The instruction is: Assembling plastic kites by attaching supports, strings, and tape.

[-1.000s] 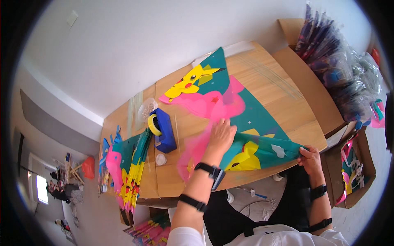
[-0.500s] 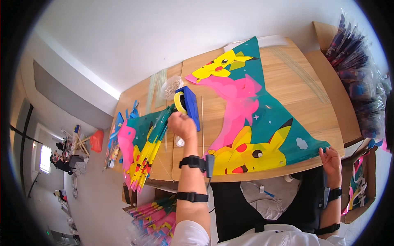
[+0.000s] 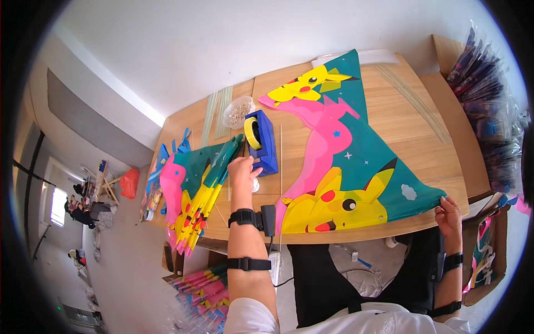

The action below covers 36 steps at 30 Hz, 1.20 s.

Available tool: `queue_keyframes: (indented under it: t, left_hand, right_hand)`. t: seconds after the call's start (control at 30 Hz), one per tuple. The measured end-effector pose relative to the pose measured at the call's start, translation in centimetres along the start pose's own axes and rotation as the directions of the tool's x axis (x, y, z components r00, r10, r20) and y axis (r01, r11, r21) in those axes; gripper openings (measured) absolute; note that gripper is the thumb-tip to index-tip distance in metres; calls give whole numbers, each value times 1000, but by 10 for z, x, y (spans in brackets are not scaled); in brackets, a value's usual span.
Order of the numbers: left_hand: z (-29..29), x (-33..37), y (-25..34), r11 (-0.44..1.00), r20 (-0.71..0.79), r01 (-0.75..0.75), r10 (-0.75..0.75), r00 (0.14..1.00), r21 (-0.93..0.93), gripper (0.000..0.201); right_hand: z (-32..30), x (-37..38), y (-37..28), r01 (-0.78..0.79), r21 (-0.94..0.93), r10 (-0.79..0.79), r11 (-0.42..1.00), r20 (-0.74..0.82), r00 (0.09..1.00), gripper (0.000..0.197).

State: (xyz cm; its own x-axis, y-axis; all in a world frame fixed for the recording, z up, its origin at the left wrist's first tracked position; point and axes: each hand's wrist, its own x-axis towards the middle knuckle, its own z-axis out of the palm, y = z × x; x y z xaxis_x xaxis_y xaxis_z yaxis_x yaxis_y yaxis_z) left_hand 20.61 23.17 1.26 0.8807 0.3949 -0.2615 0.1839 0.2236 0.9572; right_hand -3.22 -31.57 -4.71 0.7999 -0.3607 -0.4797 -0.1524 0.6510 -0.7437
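A kite sail (image 3: 384, 145) of thin teal, pink and yellow sheet with cartoon faces lies spread across the table. At its lower right corner, my right hand (image 3: 448, 216) has its fingers closed on the teal edge. My left hand (image 3: 243, 170) is at the front end of a blue tape dispenser (image 3: 267, 146), thumb and fingers apart; whether it touches the tape cannot be made out. A yellow-edged tape roll (image 3: 252, 133) sits in the dispenser. Left of that hand, a stack of folded kites (image 3: 201, 195) in the same colours hangs over the table's front edge.
Beyond the dispenser stands a clear tub (image 3: 239, 111) of small pale pieces. Thin rods (image 3: 217, 114) lie at the back left, with more rods (image 3: 411, 100) at the back right. Cardboard boxes (image 3: 464, 142) with wrapped goods flank the wooden table (image 3: 317, 240) on the right.
My left hand has spread its thumb and shifted slightly relative to the dispenser's front end. The raised pink flap of the kite sail now lies flatter, showing a blue star. My right hand keeps its hold.
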Motion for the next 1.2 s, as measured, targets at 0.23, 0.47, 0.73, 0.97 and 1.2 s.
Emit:
queue_keyframes:
  t: [0.23,0.47,0.73,0.97,1.2]
  left_hand:
    - [-12,-15,-26,960,94,94,-71,993,-265,10]
    - [-11,-17,-29,814,197,419,-369,908,-402,10]
    - [89,-106,-50,993,535,98,-122,836,73,7]
    - [238,-226,-21,929,896,-333,5,445,160,2]
    - [314,-292,-44,894,951,-362,-182,249,265,3]
  right_hand:
    - [-21,10,8,74,28,-73,997,-46,996,8]
    - [-8,6,16,103,66,-105,992,22,994,9]
    - [25,-8,7,288,-66,-287,955,35,957,13]
    - [28,-16,-4,305,129,-321,944,130,938,6]
    - [43,-27,-5,335,199,-343,921,8,939,5]
